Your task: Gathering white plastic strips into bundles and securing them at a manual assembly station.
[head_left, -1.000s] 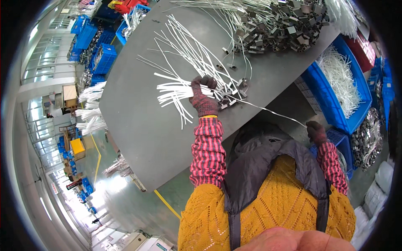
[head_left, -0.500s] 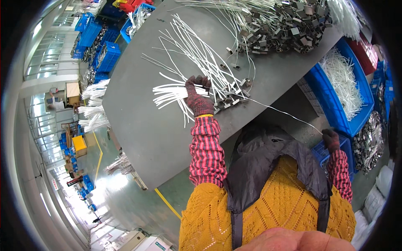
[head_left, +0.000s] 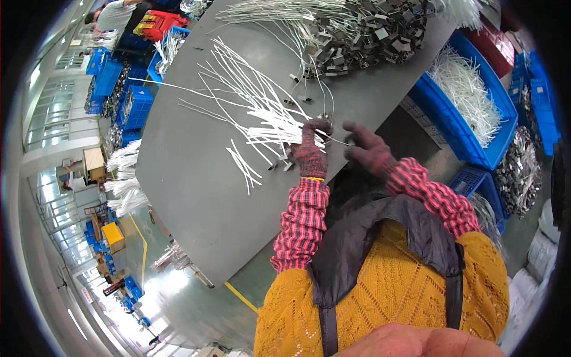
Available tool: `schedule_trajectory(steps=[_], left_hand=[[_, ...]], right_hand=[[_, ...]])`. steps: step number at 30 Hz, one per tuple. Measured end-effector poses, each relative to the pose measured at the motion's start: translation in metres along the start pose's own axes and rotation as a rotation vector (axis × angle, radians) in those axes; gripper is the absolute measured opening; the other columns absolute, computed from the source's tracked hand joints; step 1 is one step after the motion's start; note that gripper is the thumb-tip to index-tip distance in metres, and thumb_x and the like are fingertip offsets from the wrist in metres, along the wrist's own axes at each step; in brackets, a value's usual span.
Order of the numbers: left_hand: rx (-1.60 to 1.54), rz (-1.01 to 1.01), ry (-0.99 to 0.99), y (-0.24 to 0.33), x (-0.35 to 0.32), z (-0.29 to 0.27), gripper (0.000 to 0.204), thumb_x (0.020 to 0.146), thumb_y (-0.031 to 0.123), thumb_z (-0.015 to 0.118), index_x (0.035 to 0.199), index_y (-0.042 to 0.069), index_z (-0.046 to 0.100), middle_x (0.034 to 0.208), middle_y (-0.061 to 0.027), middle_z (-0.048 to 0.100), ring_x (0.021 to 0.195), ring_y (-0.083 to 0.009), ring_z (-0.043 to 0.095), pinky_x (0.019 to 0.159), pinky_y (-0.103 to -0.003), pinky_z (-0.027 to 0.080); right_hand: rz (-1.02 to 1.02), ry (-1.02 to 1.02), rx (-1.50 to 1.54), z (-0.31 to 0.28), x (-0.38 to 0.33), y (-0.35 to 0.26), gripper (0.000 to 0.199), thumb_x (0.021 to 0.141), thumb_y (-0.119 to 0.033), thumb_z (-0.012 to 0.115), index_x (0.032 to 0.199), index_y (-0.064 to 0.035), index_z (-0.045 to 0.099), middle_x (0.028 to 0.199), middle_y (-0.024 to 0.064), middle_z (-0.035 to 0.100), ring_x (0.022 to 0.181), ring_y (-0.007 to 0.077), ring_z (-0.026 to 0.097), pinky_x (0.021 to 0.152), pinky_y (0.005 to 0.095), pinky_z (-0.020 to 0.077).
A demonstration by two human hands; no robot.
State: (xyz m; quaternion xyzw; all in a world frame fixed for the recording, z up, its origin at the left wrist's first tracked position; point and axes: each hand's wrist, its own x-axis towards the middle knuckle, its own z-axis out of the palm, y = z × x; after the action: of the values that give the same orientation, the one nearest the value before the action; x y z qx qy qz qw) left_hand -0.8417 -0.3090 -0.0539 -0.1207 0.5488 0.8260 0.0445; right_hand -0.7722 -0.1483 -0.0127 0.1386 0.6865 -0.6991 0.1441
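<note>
Near the table's front edge, my gloved left hand [head_left: 311, 150] is curled over a bunch of short white tubes [head_left: 275, 127], fingers closed around their right end. Thin white wires [head_left: 247, 74] fan out across the table beyond it, and small metal clips [head_left: 282, 163] lie close by the thumb. Just to the right, my gloved right hand [head_left: 372, 150] hovers past the table edge with thumb and fingers apart. A thin wire end reaches toward its fingertips. A few loose tubes [head_left: 244, 165] lie separately on the grey table [head_left: 190, 208].
A large heap of metal clips [head_left: 369, 38] with wires covers the far side of the table. At right stands a blue bin [head_left: 502, 128] of white tubes. Below it are a smaller blue crate [head_left: 470, 181] and a pile of metal parts [head_left: 517, 172].
My right hand has come back from the far right, where it held a stretched wire, to beside my left hand. My left hand has shifted toward the table edge; a few tubes now lie apart.
</note>
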Motion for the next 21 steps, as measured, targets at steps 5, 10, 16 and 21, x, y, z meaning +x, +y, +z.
schedule_trajectory(steps=[5,10,16,21], left_hand=[[0.378,-0.009,0.076,0.002,0.005,-0.020,0.026,0.095,0.025,0.060,0.099,0.001,0.068,0.087,-0.0073,0.069,0.074,-0.0177,0.064,0.061,-0.033,0.052],[0.576,-0.180,0.359,0.059,0.031,-0.042,0.031,0.094,0.029,0.061,0.100,-0.001,0.061,0.066,-0.0115,0.065,0.045,-0.0204,0.062,0.041,-0.031,0.048],[0.034,-0.223,0.238,0.069,0.022,-0.071,0.028,0.095,0.028,0.056,0.100,0.000,0.055,0.077,-0.0168,0.067,0.053,-0.0252,0.065,0.044,-0.034,0.054],[-0.098,-0.281,-0.162,0.054,0.009,-0.059,0.031,0.099,0.025,0.056,0.111,-0.003,0.060,0.101,-0.0184,0.066,0.097,-0.0327,0.067,0.080,-0.048,0.060]], right_hand=[[-0.147,-0.005,-0.205,0.045,0.052,-0.023,0.064,0.082,-0.016,0.074,0.140,-0.0132,0.048,0.103,0.0120,0.065,0.089,0.0207,0.064,0.082,0.0352,0.0522],[-0.431,0.005,-0.769,0.005,0.100,0.025,0.054,0.084,-0.024,0.072,0.134,-0.0153,0.052,0.102,0.0153,0.066,0.097,0.0328,0.065,0.084,0.0435,0.0518],[-0.249,-0.042,-1.033,0.034,0.086,0.044,0.039,0.081,-0.022,0.068,0.120,-0.0164,0.063,0.104,0.0159,0.064,0.100,0.0363,0.064,0.083,0.0470,0.0527],[-0.213,0.096,-0.896,-0.006,0.083,0.056,0.032,0.086,-0.025,0.065,0.116,-0.0118,0.066,0.112,0.0145,0.065,0.100,0.0324,0.065,0.088,0.0421,0.0520]])
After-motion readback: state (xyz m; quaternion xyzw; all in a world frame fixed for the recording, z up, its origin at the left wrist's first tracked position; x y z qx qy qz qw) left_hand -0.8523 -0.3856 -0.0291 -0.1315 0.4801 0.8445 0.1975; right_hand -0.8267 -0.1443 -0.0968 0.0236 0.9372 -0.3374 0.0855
